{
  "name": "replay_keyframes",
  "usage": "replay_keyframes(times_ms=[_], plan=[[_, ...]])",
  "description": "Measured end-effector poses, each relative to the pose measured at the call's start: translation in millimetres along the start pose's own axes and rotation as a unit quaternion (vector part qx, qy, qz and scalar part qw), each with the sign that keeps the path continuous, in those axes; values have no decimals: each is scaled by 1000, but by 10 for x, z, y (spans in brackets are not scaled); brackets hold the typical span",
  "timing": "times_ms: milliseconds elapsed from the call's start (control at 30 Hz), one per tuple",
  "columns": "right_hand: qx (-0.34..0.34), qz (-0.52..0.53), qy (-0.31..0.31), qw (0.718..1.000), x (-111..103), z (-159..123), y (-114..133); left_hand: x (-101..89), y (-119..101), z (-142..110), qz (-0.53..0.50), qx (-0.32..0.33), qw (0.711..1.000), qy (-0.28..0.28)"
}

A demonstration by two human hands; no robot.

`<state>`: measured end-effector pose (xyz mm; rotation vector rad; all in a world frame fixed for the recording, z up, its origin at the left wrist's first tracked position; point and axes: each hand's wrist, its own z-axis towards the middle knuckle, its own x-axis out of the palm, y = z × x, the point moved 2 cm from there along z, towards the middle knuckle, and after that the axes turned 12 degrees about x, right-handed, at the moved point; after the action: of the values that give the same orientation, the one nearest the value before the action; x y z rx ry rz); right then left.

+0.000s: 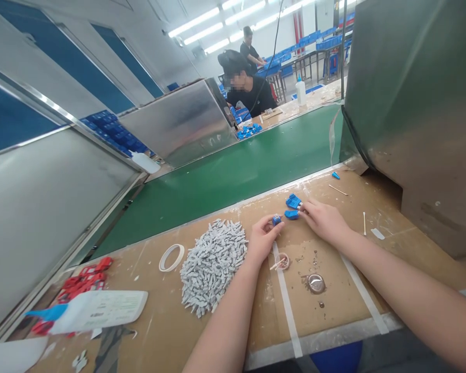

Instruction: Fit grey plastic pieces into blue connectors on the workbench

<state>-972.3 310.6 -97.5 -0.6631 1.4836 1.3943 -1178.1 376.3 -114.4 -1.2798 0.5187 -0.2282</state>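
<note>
The left hand (264, 235) pinched a small blue part (276, 220) while the right hand (321, 217) curled loosely at two blue pieces (293, 207).

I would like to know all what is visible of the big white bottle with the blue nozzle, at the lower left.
The bottle lies on its side on the brown tabletop, its blue nozzle pointing left and its base to the right. The body looks like smooth, pale plastic and bears dark print, too small to read. Red pieces lie beyond and around the nozzle end; whether they touch it is unclear. A camouflage-patterned strip is just nearer the viewer. No hand touches it.
</note>
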Motion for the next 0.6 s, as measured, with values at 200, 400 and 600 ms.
replay_keyframes(times_ms=[200, 400, 600], plan=[[2, 200, -8, 980, 22, -34, 3, 51, -39, -16, 0, -12, 1000, 8], [59, 305, 7, 950, 59, -30, 22, 123, -126, -30, 74, -8, 995, 59], [86, 339, 9, 937, 86, 3, 17, 158, -170, -35, 87, 2, 992, 94]])
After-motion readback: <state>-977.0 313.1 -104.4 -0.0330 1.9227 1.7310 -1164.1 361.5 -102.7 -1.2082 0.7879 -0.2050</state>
